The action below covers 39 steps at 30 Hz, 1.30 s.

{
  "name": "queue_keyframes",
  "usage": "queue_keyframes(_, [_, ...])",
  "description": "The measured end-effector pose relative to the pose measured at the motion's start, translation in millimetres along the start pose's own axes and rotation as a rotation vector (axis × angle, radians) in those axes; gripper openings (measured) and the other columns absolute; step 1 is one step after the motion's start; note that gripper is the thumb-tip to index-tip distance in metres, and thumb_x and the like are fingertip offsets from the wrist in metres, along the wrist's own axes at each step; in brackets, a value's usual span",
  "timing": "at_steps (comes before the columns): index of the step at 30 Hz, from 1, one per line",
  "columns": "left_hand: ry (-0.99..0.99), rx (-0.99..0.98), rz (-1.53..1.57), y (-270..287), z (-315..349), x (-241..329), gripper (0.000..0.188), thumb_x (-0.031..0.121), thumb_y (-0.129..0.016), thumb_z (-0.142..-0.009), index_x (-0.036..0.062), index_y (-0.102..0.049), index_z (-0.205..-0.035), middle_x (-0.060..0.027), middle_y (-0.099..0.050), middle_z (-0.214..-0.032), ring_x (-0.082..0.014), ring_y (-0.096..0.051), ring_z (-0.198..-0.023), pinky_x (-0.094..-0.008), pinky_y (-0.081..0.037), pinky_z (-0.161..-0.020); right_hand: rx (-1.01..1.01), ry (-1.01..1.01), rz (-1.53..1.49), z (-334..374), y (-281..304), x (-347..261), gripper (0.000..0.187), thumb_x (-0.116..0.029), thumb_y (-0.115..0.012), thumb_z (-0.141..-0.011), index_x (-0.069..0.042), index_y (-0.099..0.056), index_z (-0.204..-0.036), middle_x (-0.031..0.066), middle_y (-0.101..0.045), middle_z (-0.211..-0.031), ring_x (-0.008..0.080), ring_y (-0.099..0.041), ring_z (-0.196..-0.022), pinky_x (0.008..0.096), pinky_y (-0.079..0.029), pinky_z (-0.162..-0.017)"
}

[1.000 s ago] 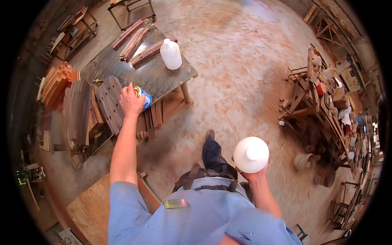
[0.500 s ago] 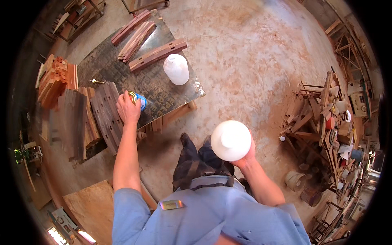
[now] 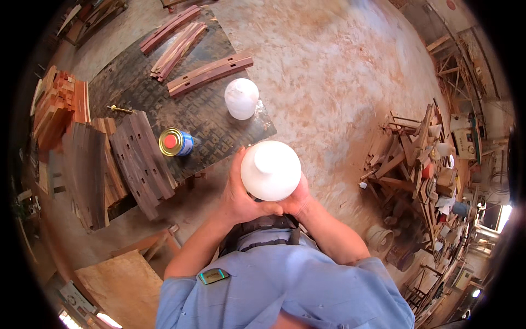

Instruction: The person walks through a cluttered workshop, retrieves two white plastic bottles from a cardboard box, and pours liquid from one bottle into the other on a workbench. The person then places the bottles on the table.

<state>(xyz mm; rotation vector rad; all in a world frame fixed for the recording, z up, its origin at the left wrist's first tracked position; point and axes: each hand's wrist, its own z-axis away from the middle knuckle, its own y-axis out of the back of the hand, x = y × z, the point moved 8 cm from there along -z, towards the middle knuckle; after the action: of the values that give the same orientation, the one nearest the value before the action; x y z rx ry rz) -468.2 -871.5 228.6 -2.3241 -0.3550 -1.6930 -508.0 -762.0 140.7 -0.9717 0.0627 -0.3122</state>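
A white plastic bottle [image 3: 271, 178] with a rounded shoulder and a white top is held in front of my body, over the floor beside the table. My left hand [image 3: 241, 192] wraps its left side, fingers closed round it. My right hand [image 3: 299, 196] grips the lower right side; part of that hand is hidden behind the bottle. On the table stands a metal can [image 3: 186, 143] with a blue label, gold rim and red cap, apart from my left hand. Another whitish, translucent bottle [image 3: 241, 100] stands near the table's right edge.
The dark table [image 3: 137, 90] bears slotted wooden rails [image 3: 211, 74] and a row of dark slotted boards [image 3: 143, 159]. Reddish wood blocks [image 3: 57, 104] are stacked at the far left. A scrap wood heap [image 3: 413, 156] and a bucket [image 3: 379, 238] lie on the right.
My left hand has let go of the can, which now stands on the table, and has closed round the bottle. My right hand has brought the bottle left.
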Motion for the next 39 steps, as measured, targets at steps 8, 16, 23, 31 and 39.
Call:
queue_keyframes(8, [-0.034,0.079,-0.087,29.8,-14.2,12.6,0.121,0.028,-0.096,-0.064,-0.0035,-0.022,-0.155,-0.0284,-0.054,-0.137,-0.0371,-0.059,-0.127,-0.0484,-0.049,-0.106,0.199,0.032,0.622,6.9,-13.1,2.7,0.065,-0.055,-0.043,-0.107,-0.008,-0.047,-0.151,0.0140,-0.054,-0.150,0.0278,-0.058,-0.131,0.0455,-0.053,-0.102])
queue_keyframes(16, [0.006,-0.123,-0.394,24.9,-1.7,16.5,0.111,0.026,-0.095,-0.054,-0.0027,-0.039,-0.146,-0.0266,-0.052,-0.142,-0.0440,-0.057,-0.127,-0.0502,-0.050,-0.105,0.318,0.639,1.943,98.1,-152.5,-73.8,0.045,-0.021,-0.073,-0.090,0.000,-0.062,-0.129,0.0089,-0.070,-0.086,0.0183,-0.068,-0.077,0.0346,-0.055,-0.067])
queue_keyframes(23, [-0.026,-0.165,-0.421,6.0,17.9,14.1,0.115,0.032,-0.097,-0.053,-0.0014,-0.038,-0.147,-0.0255,-0.051,-0.142,-0.0439,-0.056,-0.127,-0.0508,-0.049,-0.105,0.295,0.814,2.556,87.9,-186.7,-22.8,0.038,-0.037,-0.081,-0.086,-0.005,-0.066,-0.098,0.0140,-0.069,-0.074,0.0328,-0.069,-0.064,0.0405,-0.053,-0.056])
queue_keyframes(31, [0.365,-0.078,0.569,18.6,21.3,-26.3,0.117,0.056,-0.085,-0.079,0.0017,-0.024,-0.162,-0.0168,-0.045,-0.155,-0.0334,-0.046,-0.143,-0.0479,-0.037,-0.118,0.086,1.086,2.522,142.3,-239.3,-25.7,0.038,-0.034,-0.084,-0.079,-0.004,-0.067,-0.096,0.0119,-0.066,-0.076,0.0317,-0.067,-0.065,0.0407,-0.051,-0.056])
queue_keyframes(39, [0.500,0.087,1.319,-13.8,34.2,-36.7,0.096,0.044,-0.081,-0.082,0.0077,-0.034,-0.156,-0.0117,-0.050,-0.149,-0.0275,-0.047,-0.140,-0.0442,-0.037,-0.117,0.159,1.163,2.438,149.4,-241.7,-44.3,0.031,-0.032,-0.069,-0.094,-0.001,-0.065,-0.097,0.0150,-0.061,-0.073,0.0315,-0.063,-0.063,0.0375,-0.050,-0.058])
